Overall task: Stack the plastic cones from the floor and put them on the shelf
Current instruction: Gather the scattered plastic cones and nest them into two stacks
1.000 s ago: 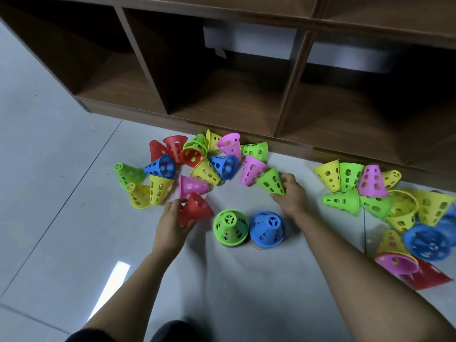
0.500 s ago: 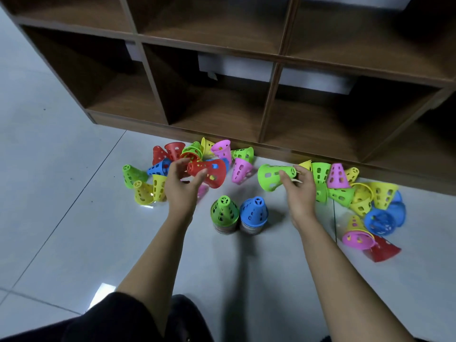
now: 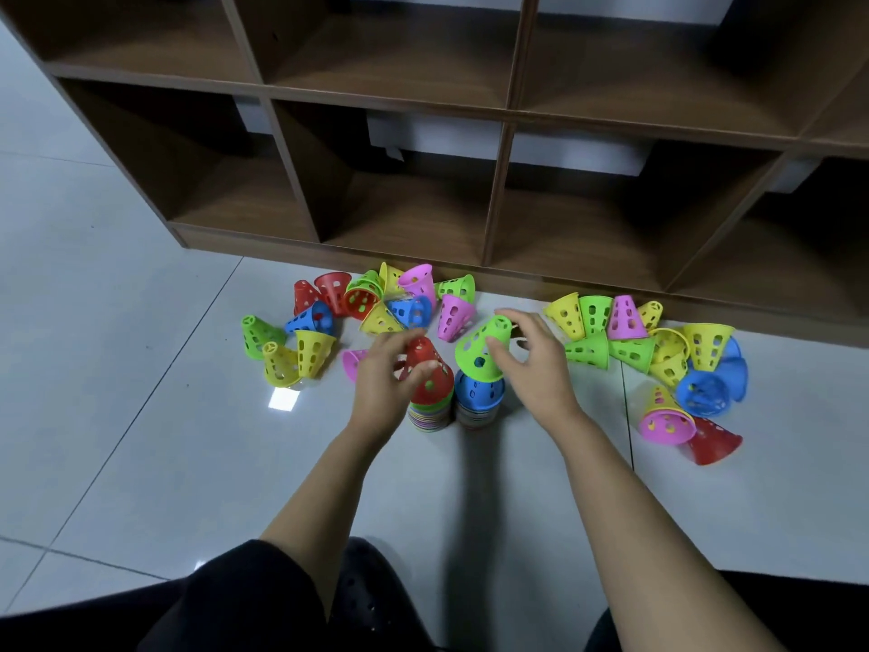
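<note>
Overhead, the dark wooden shelf (image 3: pixel 508 110) spans the far side of the floor (image 3: pixel 141 322), its open cubbies all bare of cones. Pale glossy tiles carry everything else. Loose cones lie in two scatters along the shelf's foot: a left scatter (image 3: pixel 367 303) toward the shelf's left corner and a right scatter (image 3: pixel 658 350) further along the base, most of them tipped on their sides.

Between the scatters, nearer the person, two stacks stand upright and touching each other. The left stack (image 3: pixel 430 411) shows a band of many-coloured rims, and a red cone (image 3: pixel 430 374) sits on top of it, point up. The left hand (image 3: pixel 381 392) curls around that red cone, thumb and fingers pinching its sides. The right stack (image 3: pixel 477 402) is topped by a blue cone (image 3: pixel 479 390). A green cone (image 3: pixel 482 348) hangs over it, tilted, with its narrow tip leaning up and to the right and its wide mouth turned down toward the blue cone. The right hand (image 3: pixel 536 364) holds it loosely, fingers spread around the upper part.

What matters next, I judge, is squaring the green cone's axis to the stack's vertical so the mouth drops over the blue tip; the right hand is the nearer one for that.

All cones are thin, smooth plastic, truncated and pierced with round and oblong holes.
</note>
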